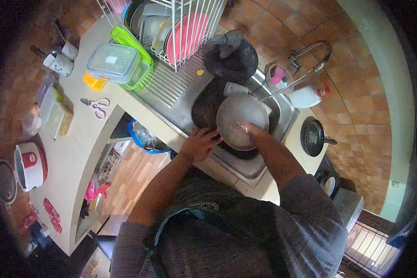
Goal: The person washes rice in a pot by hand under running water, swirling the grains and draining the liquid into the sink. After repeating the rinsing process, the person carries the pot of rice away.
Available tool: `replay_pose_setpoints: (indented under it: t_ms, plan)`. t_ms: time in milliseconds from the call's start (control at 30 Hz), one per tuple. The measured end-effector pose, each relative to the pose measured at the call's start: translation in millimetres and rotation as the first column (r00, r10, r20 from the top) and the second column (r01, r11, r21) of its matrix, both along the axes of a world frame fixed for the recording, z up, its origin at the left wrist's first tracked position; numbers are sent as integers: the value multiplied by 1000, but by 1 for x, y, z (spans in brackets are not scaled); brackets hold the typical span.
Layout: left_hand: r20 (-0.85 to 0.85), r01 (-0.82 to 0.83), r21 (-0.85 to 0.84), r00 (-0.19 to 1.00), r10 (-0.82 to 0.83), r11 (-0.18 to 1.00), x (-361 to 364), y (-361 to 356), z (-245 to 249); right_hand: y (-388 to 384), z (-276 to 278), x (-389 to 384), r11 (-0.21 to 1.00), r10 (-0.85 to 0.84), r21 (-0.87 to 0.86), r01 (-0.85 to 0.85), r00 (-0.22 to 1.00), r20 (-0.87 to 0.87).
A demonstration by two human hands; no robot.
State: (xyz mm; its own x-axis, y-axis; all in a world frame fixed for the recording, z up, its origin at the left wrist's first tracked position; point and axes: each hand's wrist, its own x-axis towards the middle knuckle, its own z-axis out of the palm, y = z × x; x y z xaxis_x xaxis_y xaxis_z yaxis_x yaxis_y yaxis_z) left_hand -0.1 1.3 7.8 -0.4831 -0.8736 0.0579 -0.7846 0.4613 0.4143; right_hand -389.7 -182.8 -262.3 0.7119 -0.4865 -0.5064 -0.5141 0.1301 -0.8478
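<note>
A round, greyish metal bowl (242, 111) with cloudy water stands in the steel sink (252, 180). My right hand (251, 130) reaches down into this bowl, its fingers blurred and partly hidden by the water. At the sink's front edge, my left hand (201, 144) is open, fingers spread, with its fingertips right at the bowl's rim. A white cup (235, 89) lies behind the bowl. The tap (310, 60) extends its spout over the sink from the back right.
A blackened wok (229, 58) sits behind the sink, beside a dish rack (175, 34). To the right are a soap bottle (306, 96) and a small frying pan (312, 136). Scissors (97, 107) and a lidded container (113, 62) lie on the left counter.
</note>
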Motion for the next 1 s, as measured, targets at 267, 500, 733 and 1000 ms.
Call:
replay_pose_setpoints:
  t_ms: [267,500,733,1000]
  plan:
    - [47,6,-12,999,-5,1000,1,-1,-2,6,49,18,983,-152,98,154,988,-29]
    - [28,7,5,1000,-7,1000,0,-1,-2,12,87,47,939,-283,182,292,956,-72]
    - [-32,-5,-78,999,2,997,0,1,-12,39,131,64,868,-406,257,424,906,-121]
    - [29,6,-41,1000,-5,999,-1,-1,-5,71,186,84,761,-524,330,559,829,-194]
